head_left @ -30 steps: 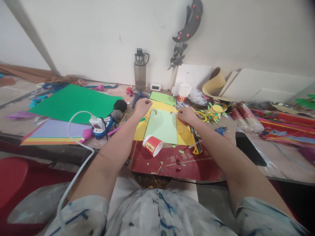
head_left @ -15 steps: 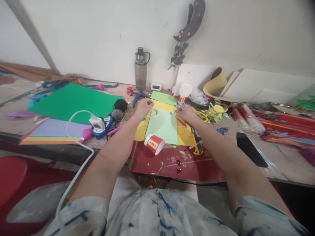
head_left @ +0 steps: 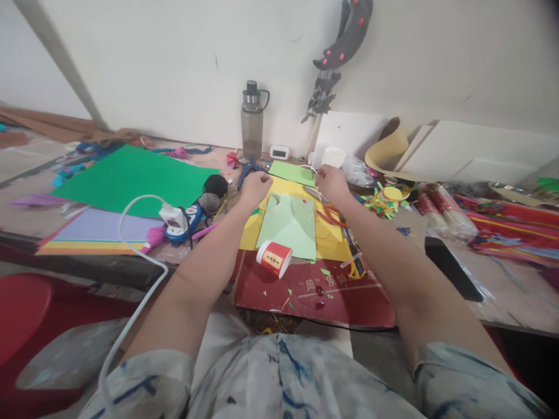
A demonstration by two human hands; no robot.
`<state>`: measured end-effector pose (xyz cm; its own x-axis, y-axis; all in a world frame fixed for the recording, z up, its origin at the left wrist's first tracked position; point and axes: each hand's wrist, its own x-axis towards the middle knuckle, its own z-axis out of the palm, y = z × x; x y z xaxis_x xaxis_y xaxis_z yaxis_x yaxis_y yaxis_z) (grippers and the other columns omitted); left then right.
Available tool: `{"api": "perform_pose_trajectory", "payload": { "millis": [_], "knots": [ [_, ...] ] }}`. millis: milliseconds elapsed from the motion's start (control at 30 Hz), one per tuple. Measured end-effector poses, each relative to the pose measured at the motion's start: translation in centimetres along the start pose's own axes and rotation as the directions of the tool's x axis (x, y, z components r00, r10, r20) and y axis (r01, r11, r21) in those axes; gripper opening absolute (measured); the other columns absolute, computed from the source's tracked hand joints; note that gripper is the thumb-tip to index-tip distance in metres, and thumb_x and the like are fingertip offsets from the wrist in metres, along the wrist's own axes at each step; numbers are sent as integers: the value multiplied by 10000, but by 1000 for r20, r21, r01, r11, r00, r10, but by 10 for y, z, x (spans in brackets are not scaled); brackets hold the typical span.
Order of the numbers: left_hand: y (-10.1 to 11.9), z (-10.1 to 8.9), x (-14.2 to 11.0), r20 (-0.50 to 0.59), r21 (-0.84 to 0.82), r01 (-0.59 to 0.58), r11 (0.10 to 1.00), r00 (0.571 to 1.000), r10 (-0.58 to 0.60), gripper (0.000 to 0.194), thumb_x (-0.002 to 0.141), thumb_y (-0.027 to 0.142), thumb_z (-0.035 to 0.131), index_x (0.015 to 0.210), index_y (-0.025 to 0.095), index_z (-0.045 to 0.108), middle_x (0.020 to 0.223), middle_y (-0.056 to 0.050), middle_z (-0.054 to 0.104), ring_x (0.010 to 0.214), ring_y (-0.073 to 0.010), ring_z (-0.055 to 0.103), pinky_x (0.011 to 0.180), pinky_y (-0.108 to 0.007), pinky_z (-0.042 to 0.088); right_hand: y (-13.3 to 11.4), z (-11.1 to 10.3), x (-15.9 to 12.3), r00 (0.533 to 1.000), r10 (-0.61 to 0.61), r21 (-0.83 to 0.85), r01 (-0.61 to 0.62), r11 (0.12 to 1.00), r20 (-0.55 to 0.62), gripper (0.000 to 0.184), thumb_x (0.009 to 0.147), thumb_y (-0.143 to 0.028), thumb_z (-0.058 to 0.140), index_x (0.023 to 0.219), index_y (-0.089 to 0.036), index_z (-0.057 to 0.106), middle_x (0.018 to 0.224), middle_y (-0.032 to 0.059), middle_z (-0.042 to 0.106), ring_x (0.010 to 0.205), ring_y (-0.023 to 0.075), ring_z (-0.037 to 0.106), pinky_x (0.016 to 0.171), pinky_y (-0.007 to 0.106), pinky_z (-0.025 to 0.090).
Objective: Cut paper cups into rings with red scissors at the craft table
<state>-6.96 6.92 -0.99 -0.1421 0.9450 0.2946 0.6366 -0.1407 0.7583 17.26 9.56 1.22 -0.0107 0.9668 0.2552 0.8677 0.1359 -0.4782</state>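
My left hand (head_left: 255, 185) is curled into a fist at the far left corner of a yellow sheet (head_left: 334, 240); what is inside the fist is hidden. My right hand (head_left: 332, 181) is raised past the sheet's far edge, just in front of a white paper cup (head_left: 333, 156), with its fingers pinched. A thin pale strip (head_left: 308, 168) curves out from the fingertips. Between my forearms a light green sheet (head_left: 288, 224) with a cut-out notch lies on the yellow one. A red and white paper cup (head_left: 274, 258) lies on its side at its near edge.
A red board (head_left: 314, 294) with paper scraps sits under the sheets. Scissors (head_left: 354, 265) lie beside my right forearm. A glue gun (head_left: 177, 221) with a white cable, a big green sheet (head_left: 131, 180), a water bottle (head_left: 252, 122) and bundled sticks (head_left: 445, 215) surround the spot.
My right hand has lifted off the yellow sheet and moved away from me toward the white paper cup. My left fist has stayed put.
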Motion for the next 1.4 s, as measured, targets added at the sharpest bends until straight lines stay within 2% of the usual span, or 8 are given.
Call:
{"api": "perform_pose_trajectory", "payload": {
  "millis": [333,500,567,667,700,833,933,1400],
  "knots": [
    [9,-4,-5,24,-4,8,1000,1000,-7,109,846,245,638,759,187,668,899,-65,767,853,-192,673,785,-288,475,-24,-41,15,940,210,570,-20,821,-270,112,948,-178,475,901,-186,576,706,-16,620,475,87,513,484,216,423],
    [8,-4,-5,12,-19,8,1000,1000,-8,129,849,252,636,743,187,672,882,-65,764,851,-202,668,789,-297,483,-32,-102,-28,986,-118,766,-14,643,117,164,920,-293,618,794,-188,607,550,-74,508,386,45,351,389,183,302],
    [9,-4,-6,16,-30,-2,1000,1000,3,121,849,242,634,755,186,683,889,-64,765,852,-199,668,807,-295,488,-29,-129,-63,840,-350,706,-54,706,415,276,824,-442,750,784,-184,657,534,-62,559,366,32,340,364,181,248],
    [10,-4,-7,20,-45,0,999,1000,1,106,846,224,636,783,175,705,904,-77,764,857,-198,668,835,-290,493,-20,-148,-104,332,-433,491,-111,864,838,461,801,-605,708,958,-173,739,761,47,741,431,83,509,425,232,385],
    [11,-4,-7,20,-46,0,999,1000,1,107,844,223,638,788,170,712,906,-82,763,860,-200,668,839,-291,494,-16,-146,-111,294,-403,443,-80,893,867,478,817,-601,686,1043,-182,738,859,60,760,488,101,564,490,253,443],
    [12,-5,-8,21,-30,-1,1000,1000,2,115,842,232,640,801,167,726,918,-87,765,870,-214,677,843,-303,500,8,-104,-111,801,-189,-89,288,954,568,236,921,-379,610,996,-204,749,960,45,735,813,159,643,738,275,467],
    [12,-6,-9,24,-22,-9,1000,1000,9,107,842,233,643,796,178,723,934,-81,771,886,-209,682,850,-292,497,24,-68,-106,868,-62,-474,327,818,493,136,903,-241,620,946,-162,723,1049,111,706,963,221,635,763,299,445],
    [14,-5,-9,42,-34,-22,999,999,24,105,844,227,640,831,167,726,955,-80,779,892,-197,682,855,-289,504,14,-39,-113,924,-54,-561,275,781,378,324,976,-125,366,1191,-80,603,1220,248,634,1062,287,640,793,325,459]
  ]
}}
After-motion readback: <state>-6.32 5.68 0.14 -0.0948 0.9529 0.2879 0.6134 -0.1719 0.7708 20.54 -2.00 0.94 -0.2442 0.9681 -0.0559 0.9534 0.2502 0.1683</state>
